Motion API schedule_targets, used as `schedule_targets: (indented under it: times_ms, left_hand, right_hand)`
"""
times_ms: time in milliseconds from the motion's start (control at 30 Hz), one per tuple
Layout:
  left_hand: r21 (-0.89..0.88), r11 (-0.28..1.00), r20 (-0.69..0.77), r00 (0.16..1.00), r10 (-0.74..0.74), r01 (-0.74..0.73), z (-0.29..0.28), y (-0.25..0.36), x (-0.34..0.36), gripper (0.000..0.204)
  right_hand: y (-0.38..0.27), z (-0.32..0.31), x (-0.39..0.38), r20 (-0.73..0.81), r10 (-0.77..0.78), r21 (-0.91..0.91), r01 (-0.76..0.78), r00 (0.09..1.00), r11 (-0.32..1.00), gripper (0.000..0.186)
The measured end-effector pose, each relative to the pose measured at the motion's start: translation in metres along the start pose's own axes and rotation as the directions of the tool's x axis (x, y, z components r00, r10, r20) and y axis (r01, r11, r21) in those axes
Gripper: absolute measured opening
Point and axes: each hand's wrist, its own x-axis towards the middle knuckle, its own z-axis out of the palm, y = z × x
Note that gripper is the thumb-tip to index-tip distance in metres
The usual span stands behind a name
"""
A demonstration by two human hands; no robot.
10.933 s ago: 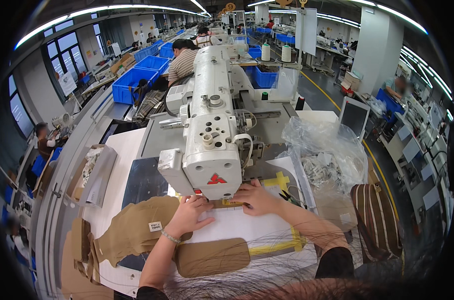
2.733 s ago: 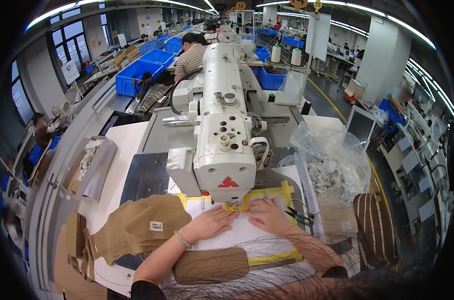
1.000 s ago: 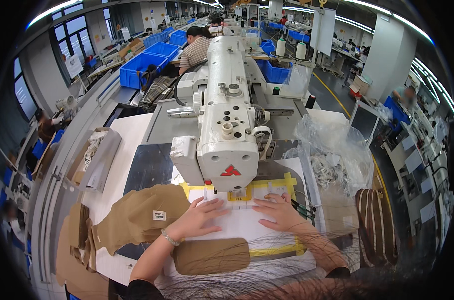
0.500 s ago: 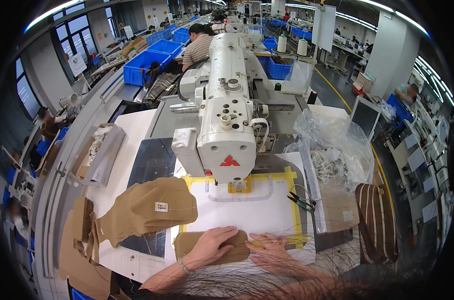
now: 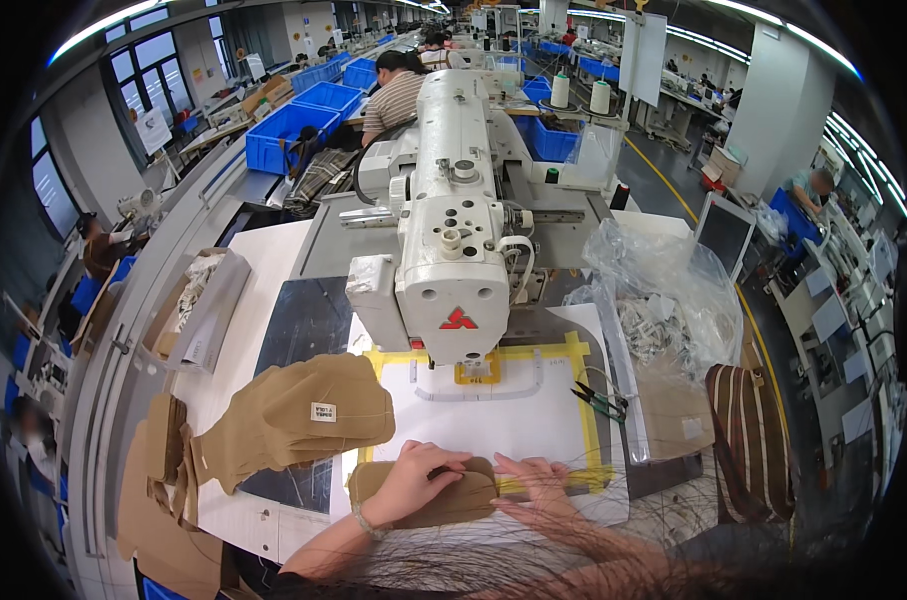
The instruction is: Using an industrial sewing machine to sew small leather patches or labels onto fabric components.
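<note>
Okay, left hand (image 5: 421, 486) lies over the brown fabric panel (image 5: 466, 502), fingers together, thumb apart; I can't tell if it's pinching. Right hand (image 5: 540, 488) is at the panel's right end, fingers loosely spread, probably steadying it. Beyond the fingertips: white sheet (image 5: 474, 425), yellow tape (image 5: 592, 430), sewing machine (image 5: 452, 290). Brown stack (image 5: 294, 420) left of fingers, snips (image 5: 602, 403) right, I'd guess for reach. Farther out: blue bins (image 5: 274, 142), workshop aisle (image 5: 662, 188).

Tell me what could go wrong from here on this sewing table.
The left grip might catch two layers at once: the brown piece under it appears to show a second edge. The larger brown pile overlaps the white sheet and could slide if brushed. The open-bladed snips by the sheet's right side could get knocked.
</note>
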Motion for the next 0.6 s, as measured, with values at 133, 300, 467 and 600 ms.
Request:
schedule_targets:
  times_ms: [133,300,467,600]
  left_hand:
    - [-0.014,1.000,0.000,1.000,0.014,-0.014,-0.001,-0.006,0.000,0.034]
    - [0.095,0.984,-0.178,0.970,0.163,-0.148,0.002,0.010,0.003,0.035]
    - [-0.087,0.981,0.051,0.984,-0.169,0.173,-0.001,0.032,0.010,0.034]
    - [-0.301,0.896,0.162,0.944,-0.288,0.325,0.008,0.020,0.008,0.029]
  right_hand:
    - [-0.002,0.007,0.006,0.046,-0.051,0.037,0.049,0.998,0.998,0.067]
    - [0.007,0.021,-0.001,0.115,0.044,0.450,-0.091,0.992,0.888,0.062]
    - [0.003,0.021,-0.004,0.260,0.013,0.918,-0.251,0.965,0.306,0.061]
    - [0.020,0.036,-0.006,0.261,-0.005,0.870,-0.233,0.965,0.435,0.066]
